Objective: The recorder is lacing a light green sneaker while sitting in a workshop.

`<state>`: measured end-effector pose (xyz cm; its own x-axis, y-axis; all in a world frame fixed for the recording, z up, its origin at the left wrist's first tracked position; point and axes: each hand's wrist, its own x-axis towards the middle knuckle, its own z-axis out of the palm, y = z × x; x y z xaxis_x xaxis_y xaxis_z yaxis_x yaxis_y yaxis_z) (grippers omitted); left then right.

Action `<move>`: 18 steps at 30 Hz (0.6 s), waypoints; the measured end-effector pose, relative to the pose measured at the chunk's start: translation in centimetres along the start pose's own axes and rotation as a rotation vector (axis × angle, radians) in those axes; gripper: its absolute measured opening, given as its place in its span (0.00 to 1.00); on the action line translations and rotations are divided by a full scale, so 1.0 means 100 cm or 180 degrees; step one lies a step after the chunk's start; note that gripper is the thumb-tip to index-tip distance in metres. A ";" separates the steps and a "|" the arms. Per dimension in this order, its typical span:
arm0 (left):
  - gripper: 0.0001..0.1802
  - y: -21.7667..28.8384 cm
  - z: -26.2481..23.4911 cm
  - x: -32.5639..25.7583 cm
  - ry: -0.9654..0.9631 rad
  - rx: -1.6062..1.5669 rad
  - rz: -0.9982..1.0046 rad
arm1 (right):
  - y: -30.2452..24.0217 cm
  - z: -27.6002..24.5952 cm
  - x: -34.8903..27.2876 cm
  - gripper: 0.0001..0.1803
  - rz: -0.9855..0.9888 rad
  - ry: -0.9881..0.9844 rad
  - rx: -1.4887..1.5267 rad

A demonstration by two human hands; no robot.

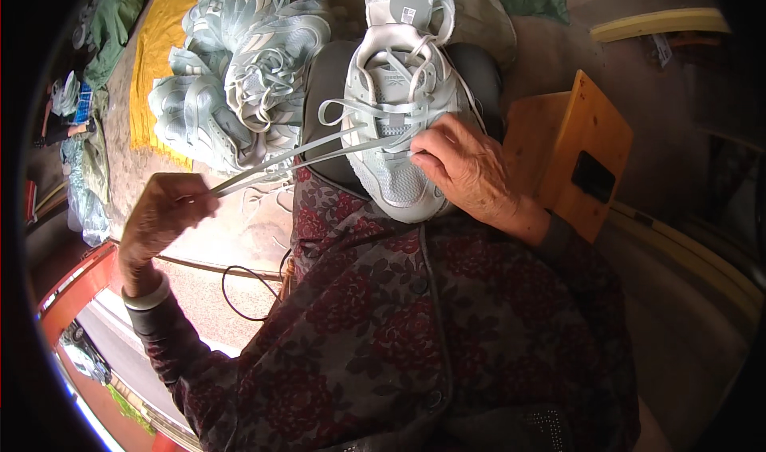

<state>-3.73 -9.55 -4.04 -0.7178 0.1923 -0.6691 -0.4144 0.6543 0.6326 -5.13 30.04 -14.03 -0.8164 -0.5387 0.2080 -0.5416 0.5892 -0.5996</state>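
A pale grey-white sneaker (pixel 400 182) rests on my lap, toe toward me and its opening away. Its light shoelace (pixel 275 163) runs from the lower eyelets out to the left in two taut strands. At their far end my left hand (pixel 169 209) is closed in a pinch on the lace. My right hand (pixel 471 169) lies curled on the right side of the sneaker, beside the lacing; its fingertips are partly hidden. Higher up, the lace makes a loose loop at the shoe's left edge. Directly beyond stands another grey-white sneaker (pixel 403 9).
A heap of similar sneakers (pixel 263 61) lies at the left on a yellow cloth (pixel 152 69). To the right stands a wooden stool-like piece (pixel 570 153) with a black phone (pixel 593 175) on it. A dark cord (pixel 239 292) loops at the lower left.
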 end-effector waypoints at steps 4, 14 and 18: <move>0.14 -0.014 -0.028 -0.037 0.0306 -0.0360 0.1599 | -0.001 -0.001 0.002 0.09 -0.0037 0.0004 0.0109; 0.17 -0.020 -0.010 -0.042 0.1207 -0.1177 0.1651 | -0.002 -0.006 0.005 0.10 0.0175 -0.0122 0.0584; 0.07 -0.038 -0.020 -0.016 0.1614 0.0142 0.0764 | -0.003 -0.007 0.007 0.09 0.0397 -0.0144 0.0884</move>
<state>-2.13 -13.77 -4.59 -0.9727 -0.0290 -0.2302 -0.1902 0.6679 0.7196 -5.68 29.95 -13.15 -0.8601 -0.5024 0.0886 -0.3570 0.4686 -0.8081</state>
